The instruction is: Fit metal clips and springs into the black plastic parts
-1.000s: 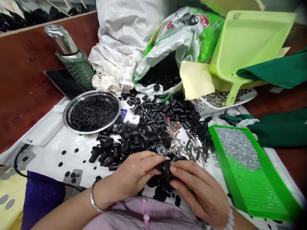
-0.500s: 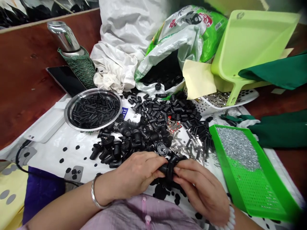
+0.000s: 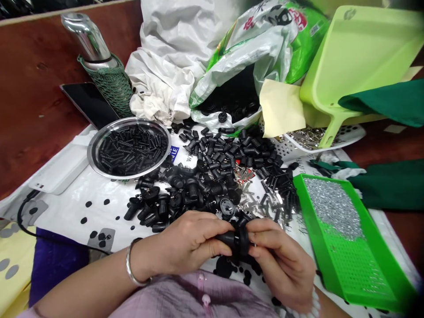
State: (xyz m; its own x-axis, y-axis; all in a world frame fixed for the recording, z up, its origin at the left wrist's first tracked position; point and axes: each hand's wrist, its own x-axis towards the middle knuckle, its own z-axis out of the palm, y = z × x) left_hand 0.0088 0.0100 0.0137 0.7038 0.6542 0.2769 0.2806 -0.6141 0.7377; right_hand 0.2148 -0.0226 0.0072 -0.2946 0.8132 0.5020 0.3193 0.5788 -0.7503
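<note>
My left hand (image 3: 188, 240) is closed around a black plastic cylinder (image 3: 225, 239), thumb below and fingers above. At the cylinder's right end sits a round black plastic cap (image 3: 244, 240), turned edge-on. My right hand (image 3: 285, 260) pinches the cap from the right, with thumb and forefinger at its rim. A thin metal pin (image 3: 253, 244) shows between those fingertips. Just beyond both hands lies a heap of black plastic parts (image 3: 188, 190), with a grey-faced disc (image 3: 227, 207) at its near edge. Flat metal pieces (image 3: 261, 198) lie to the right of the heap.
A steel dish (image 3: 91, 152) of black springs or ribbed pieces stands left, near a phone (image 3: 89, 104) and netted flask (image 3: 109, 84). At right are a green tray (image 3: 351, 260) of small metal pieces and a dustpan (image 3: 357, 57). An open bag (image 3: 212, 92) holds black parts behind.
The camera view has shifted slightly. My right fingertips have spread a little at the cap, and the metal pin now shows between them. My left hand still grips the cylinder.
</note>
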